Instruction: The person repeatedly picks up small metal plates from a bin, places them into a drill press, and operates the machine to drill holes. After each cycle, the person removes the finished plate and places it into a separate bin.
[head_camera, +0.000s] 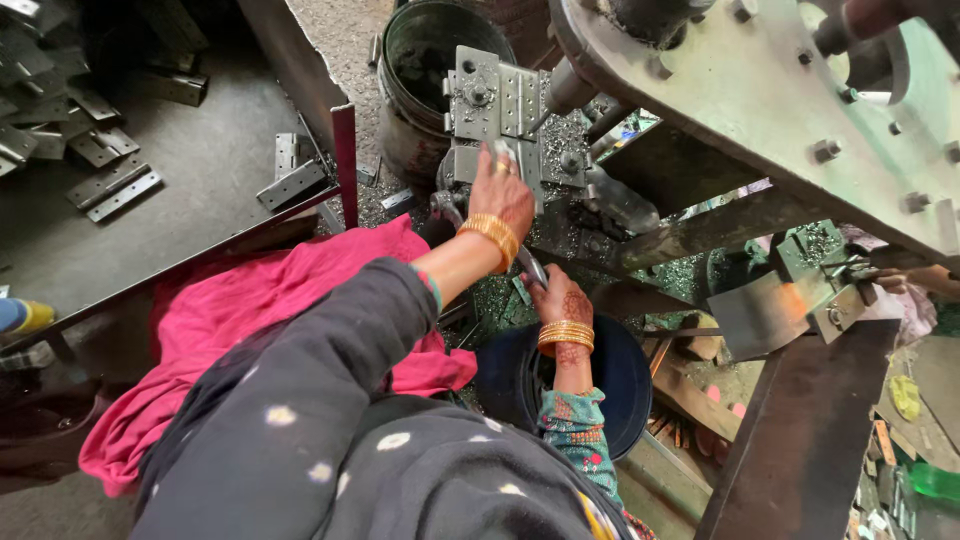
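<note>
I am pressing my left hand (502, 190), fingers spread, on one metal plate (497, 105) in the jig. My right hand (560, 297) is gripping one lever (530, 265), mostly hidden, over one dark bucket (620, 375).

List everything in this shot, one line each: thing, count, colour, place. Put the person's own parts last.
Metal fixture: one, grey, drilled plates and bolts, top centre on the machine.
Machine frame: one, grey-green with bolts, upper right.
Bucket: one, dark and worn, behind the fixture.
Tub: one, dark blue, round, below the right hand.
Hinge plates: many, grey, strewn on the tray at upper left.
Tray: one, dark metal, left.
Metal shavings: scattered, silvery, around the machine base.
Pink cloth: one, on the lap.
Bangles: gold, on both wrists.
Left hand: resting on the fixture, ring on a finger.
Right hand: hennaed, over the tub, seemingly gripping a thin metal handle.
</note>
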